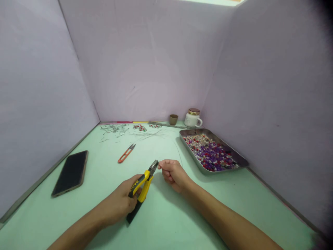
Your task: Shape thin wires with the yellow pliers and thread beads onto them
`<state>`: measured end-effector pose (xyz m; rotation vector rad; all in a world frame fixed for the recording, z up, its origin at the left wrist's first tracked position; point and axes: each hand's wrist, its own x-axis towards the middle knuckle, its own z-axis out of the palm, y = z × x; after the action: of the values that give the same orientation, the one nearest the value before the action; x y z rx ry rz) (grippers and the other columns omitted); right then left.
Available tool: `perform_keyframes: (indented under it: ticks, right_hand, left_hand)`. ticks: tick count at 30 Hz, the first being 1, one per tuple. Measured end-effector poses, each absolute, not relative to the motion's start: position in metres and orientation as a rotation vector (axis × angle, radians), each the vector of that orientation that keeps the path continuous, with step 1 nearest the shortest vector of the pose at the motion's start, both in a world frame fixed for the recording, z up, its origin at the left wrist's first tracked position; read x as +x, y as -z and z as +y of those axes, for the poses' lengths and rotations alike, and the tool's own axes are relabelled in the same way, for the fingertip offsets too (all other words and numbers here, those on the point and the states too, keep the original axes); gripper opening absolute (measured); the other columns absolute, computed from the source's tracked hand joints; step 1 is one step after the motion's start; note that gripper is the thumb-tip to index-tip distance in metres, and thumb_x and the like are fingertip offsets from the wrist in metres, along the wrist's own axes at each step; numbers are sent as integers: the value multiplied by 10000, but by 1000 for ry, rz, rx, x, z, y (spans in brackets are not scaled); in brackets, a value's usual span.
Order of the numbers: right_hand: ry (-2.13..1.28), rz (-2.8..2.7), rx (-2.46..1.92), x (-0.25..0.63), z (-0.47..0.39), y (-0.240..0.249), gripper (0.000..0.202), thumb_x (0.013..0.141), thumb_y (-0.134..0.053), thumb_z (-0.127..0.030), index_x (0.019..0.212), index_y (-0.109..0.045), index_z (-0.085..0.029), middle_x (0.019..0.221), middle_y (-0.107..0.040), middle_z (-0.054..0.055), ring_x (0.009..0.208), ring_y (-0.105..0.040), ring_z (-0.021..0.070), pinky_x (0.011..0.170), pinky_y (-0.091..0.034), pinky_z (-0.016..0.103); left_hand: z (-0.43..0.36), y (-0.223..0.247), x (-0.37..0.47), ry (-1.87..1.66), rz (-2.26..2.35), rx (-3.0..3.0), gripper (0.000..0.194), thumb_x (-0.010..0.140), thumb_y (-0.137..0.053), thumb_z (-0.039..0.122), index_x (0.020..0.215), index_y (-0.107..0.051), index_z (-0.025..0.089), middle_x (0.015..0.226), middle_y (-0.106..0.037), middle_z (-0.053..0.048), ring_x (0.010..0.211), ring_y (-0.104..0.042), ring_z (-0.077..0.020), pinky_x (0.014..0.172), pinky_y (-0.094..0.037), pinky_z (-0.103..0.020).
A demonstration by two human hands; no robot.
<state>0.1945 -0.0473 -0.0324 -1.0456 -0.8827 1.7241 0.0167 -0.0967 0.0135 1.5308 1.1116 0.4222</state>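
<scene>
My left hand [123,198] is wrapped around the handles of yellow-and-black pliers [145,184], whose jaws point up and to the right. At the jaw tips, my right hand [173,173] is closed in a pinch, thumb against forefinger. A thin wire [179,150] curves up from behind this hand. The small bit between the fingertips and the jaws is too fine to see clearly. Beyond the pliers, orange-handled thread snips [126,153] lie on the green tabletop [161,222].
On the right stands a metal tray [205,171] of purple, red and pale beads [213,154]. A phone [70,173] lies at left. Along the back are wire pieces [114,129], beaded pieces [139,127], a brown cup [173,119] and a lidded white mug [191,119]. Pale walls [145,69] enclose the table.
</scene>
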Motion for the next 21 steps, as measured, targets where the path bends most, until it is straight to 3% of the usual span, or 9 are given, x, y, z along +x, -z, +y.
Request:
perform_keyframes:
  ticks: [7, 21]
  right_hand:
    - [-1732, -898, -1026, 195, -46, 34, 144, 595, -595, -256, 593, -511, -139, 305, -288, -111, 278, -159, 9, 332, -46, 194]
    - [-1766, -906, -967, 196, -47, 33, 155, 596, -599, -267, 603, -508, -141, 326, -295, -108, 289, -160, 8, 338, -44, 194]
  left_hand:
    - [-96, -17, 17, -417, 1135, 1491, 172, 590, -408, 91, 732, -403, 188, 594, -346, 57, 525, -279, -84, 481, -235, -213]
    - [-94, -3, 9, -425, 1032, 1281, 372, 476, -390, 49, 822, -419, 184, 601, -367, 49, 489, -297, -73, 409, -179, -200]
